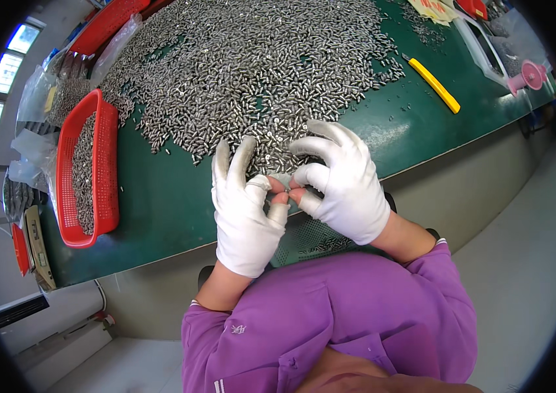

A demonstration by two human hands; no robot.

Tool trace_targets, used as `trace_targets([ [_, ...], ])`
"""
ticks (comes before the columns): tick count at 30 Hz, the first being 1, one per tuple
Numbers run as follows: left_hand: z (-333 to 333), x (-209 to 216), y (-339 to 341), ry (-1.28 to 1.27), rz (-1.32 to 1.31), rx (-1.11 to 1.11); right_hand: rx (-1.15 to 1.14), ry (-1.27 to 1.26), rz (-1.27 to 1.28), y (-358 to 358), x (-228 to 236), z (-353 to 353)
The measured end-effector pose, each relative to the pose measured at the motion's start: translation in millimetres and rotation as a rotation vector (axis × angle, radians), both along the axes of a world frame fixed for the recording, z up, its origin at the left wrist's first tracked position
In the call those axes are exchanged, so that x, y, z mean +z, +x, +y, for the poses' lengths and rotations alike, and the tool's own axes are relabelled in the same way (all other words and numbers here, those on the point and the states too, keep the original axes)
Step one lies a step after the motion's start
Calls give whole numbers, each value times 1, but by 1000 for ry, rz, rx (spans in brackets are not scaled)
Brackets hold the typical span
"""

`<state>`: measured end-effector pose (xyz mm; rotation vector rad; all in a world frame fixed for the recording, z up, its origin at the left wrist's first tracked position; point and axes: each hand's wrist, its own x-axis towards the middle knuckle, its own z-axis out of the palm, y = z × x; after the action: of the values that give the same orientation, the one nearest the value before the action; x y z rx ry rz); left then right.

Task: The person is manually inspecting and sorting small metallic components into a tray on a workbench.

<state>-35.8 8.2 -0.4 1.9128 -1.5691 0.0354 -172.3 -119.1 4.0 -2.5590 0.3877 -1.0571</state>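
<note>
Both of my hands wear white gloves with the thumb and index fingertips bare. My left hand (245, 213) and my right hand (343, 177) meet at the table's near edge, fingertips pinched close together. Whatever small piece sits between them is mostly hidden by the fingers. The other fingers of each hand are curved and spread over a large pile of small shiny metal pins (245, 85). Below my hands, close to my body, is a green mesh basket (284, 252) with several similar metal pieces in it.
On the green table (160, 216), a red plastic basket (106, 196) of metal pieces stands at the left. A yellow utility knife (435, 85) lies at the right. Farther right are a pink spool (528, 77) and a white frame (481, 49). A scale-like device (39, 249) stands at the left edge.
</note>
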Motion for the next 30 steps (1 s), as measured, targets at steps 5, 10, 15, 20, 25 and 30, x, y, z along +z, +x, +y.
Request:
trace_targets([
  [5, 3, 3, 0, 33, 20, 8, 24, 36, 26, -1, -2, 1],
  [10, 4, 6, 0, 58, 17, -9, 22, 11, 29, -2, 2, 1],
  [15, 5, 6, 0, 63, 18, -8, 33, 23, 28, -3, 3, 2],
  [20, 3, 20, 3, 139, 34, -158, 134, 4, 60, -11, 4, -5],
  [25, 8, 16, 15, 28, 104, -207, 23, 82, -8, -18, 0, -6],
  [30, 9, 6, 21, -16, -52, 138, -194, 24, 38, -14, 0, -8],
])
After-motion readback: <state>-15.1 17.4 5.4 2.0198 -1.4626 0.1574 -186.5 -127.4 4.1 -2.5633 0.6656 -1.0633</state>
